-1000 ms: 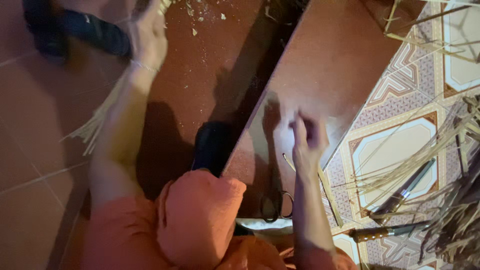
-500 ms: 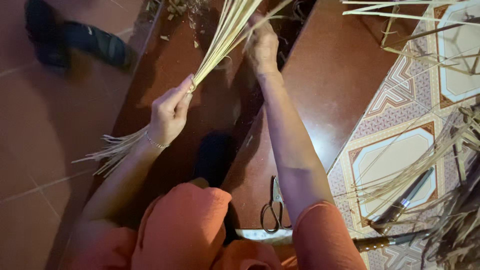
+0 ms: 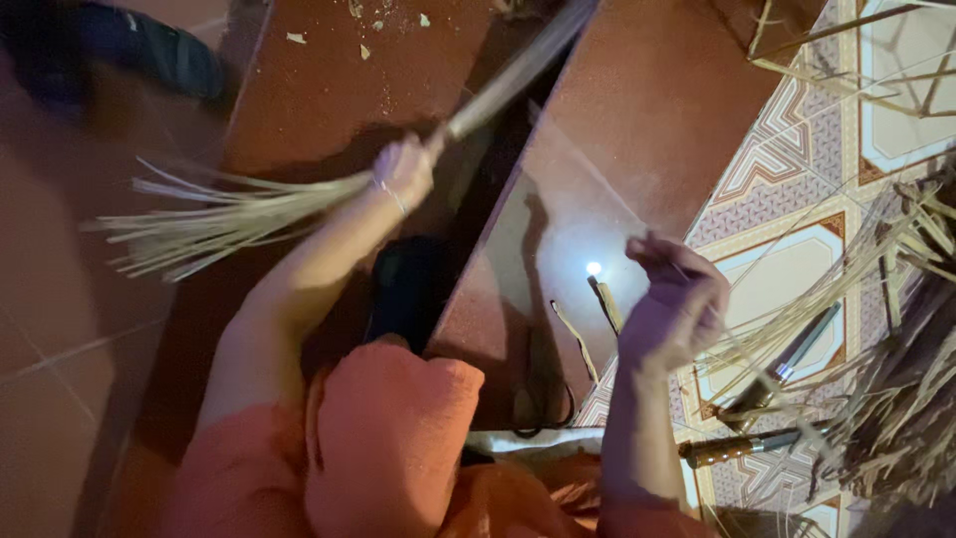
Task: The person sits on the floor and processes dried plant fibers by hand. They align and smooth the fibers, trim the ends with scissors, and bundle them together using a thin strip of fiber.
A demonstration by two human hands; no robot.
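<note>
My left hand (image 3: 403, 174) is closed around a bundle of pale dry straw (image 3: 229, 219). The bundle's loose ends fan out to the left, and its bound part (image 3: 518, 65) runs blurred up to the right over the dark gap between the red steps. My right hand (image 3: 672, 304) hovers at the edge of the red step, beside the patterned tiles. Its fingers are curled, and thin strands cross near them. Whether it grips one is unclear.
Scissors (image 3: 543, 408) and a short pale strip (image 3: 607, 304) lie on the red step (image 3: 637, 130). A wooden-handled knife (image 3: 737, 448) and a dark tool (image 3: 787, 369) rest on the patterned tiles beside a heap of dry strands (image 3: 896, 389). A dark sandal (image 3: 149, 60) lies top left. My orange-clad knee (image 3: 388, 438) is below.
My right hand has let go of the bundle's top and dropped down right to the step's edge. My left hand still holds the bundle, which has swung flatter with its fanned end to the left.
</note>
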